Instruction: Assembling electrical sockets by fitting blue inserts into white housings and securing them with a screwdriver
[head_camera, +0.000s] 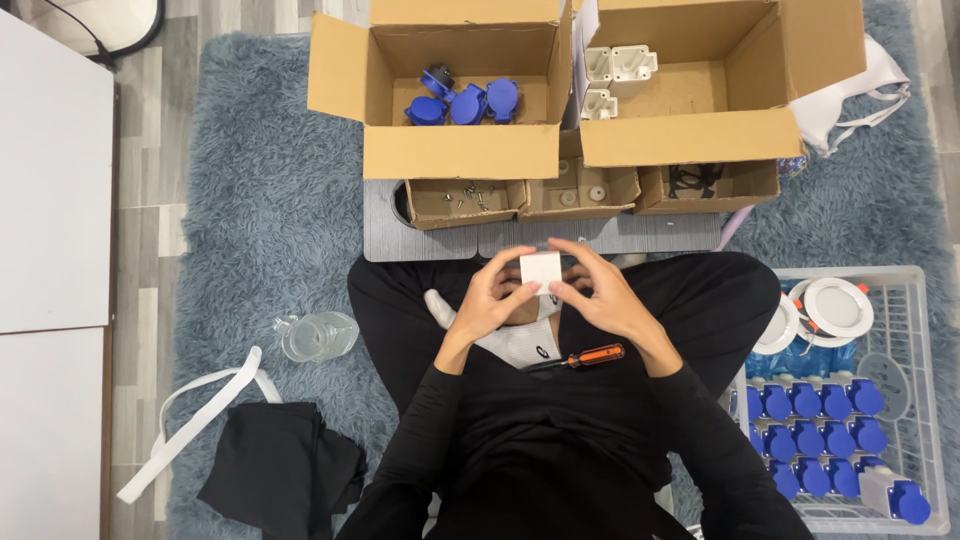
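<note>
held part: small white square box (541, 271), plain face up, held over the lap between both hands, just in front of the grey board edge
left hand (490, 300): fingers curled around the box's left side and lower edge, thumb on the near edge; grasping it
right hand (600, 290): fingers arched over the box's top and right side, fingertips touching it; grasping it too
screwdriver (580, 357): orange and black handle, lying on the lap just below the right wrist, not touched
person: seated cross-legged, black sleeves and trousers, white sock (515, 340) under the hands
grey board (385, 235): flat on the rug just beyond the knees, carries three small trays
small cardboard trays: left one (465, 202) holds loose screws, middle one (580, 192) small white pieces, right one (705, 185) dark bits, too small to tell
left big carton (460, 155): open, blue round socket covers (465, 102) at the back
right big carton (690, 135): open, white housings (612, 75) at back left corner
white crate (905, 300): to the person's right, rows of blue plugs (815, 425), round white lamp discs (835, 307) on top end
glass jug (318, 336): clear, on the rug to the person's left
black cloth (280, 465): on the rug near the left elbow, white strap (185, 425) beside it
rug (260, 200): grey-blue shag, under everything
white table (50, 200): far left edge
</note>
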